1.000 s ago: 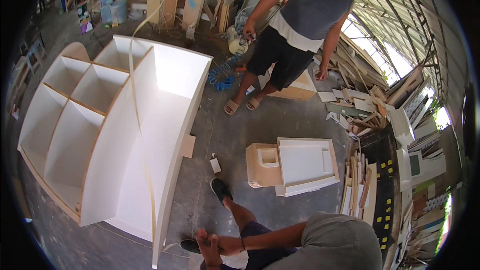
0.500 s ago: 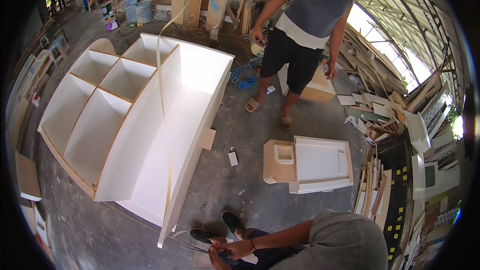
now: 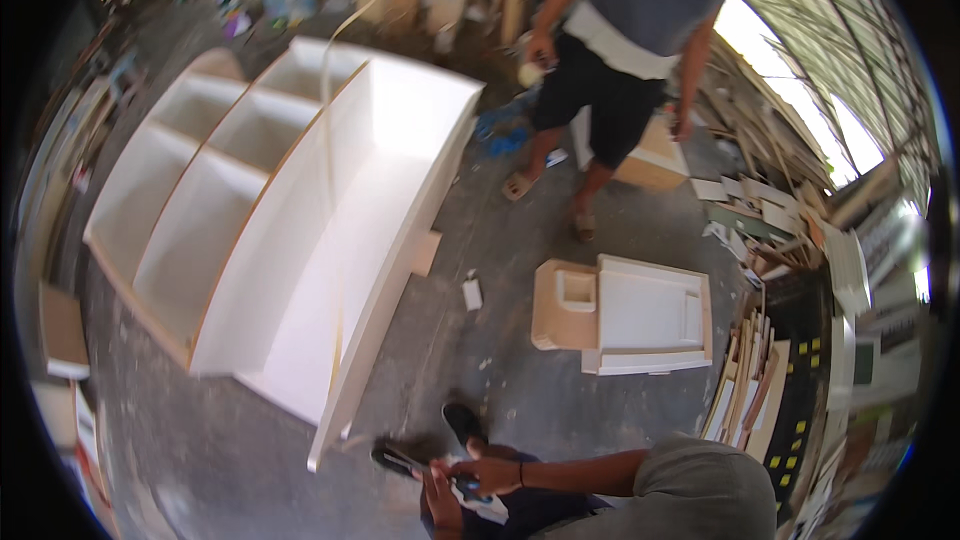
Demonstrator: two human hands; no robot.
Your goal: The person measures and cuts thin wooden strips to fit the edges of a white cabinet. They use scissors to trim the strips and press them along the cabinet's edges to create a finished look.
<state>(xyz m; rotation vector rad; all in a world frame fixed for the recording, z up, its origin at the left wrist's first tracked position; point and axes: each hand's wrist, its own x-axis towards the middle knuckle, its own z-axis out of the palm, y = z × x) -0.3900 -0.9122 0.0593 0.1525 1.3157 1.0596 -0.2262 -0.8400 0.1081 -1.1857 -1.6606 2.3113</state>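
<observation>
My right hand (image 3: 492, 477) is closed around a small dark bluish tool (image 3: 466, 486), its kind blurred by motion. Against it, my left hand (image 3: 441, 502) has its fingers pressed together; what they pinch is hidden. A thin grey blade-like piece (image 3: 404, 458) sticks out leftward from between the hands, above my shoe. To the left lies a large white cabinet (image 3: 270, 270) with open compartments and brown edges. A long, narrow pale strip (image 3: 330, 160) hangs across it, apart from both hands.
Ahead stands another person (image 3: 625, 60) in dark shorts. A smaller white and wooden cabinet piece (image 3: 650, 315) lies on the floor to the right. Stacked wood strips (image 3: 740, 380) and scrap boards (image 3: 765, 205) line the right side. A small white piece (image 3: 472, 293) lies on the floor.
The view has shifted and blurred slightly. My hands have come closer together, and the thin dark pieces that stretched left from them now show as one short grey piece. The other person stays standing.
</observation>
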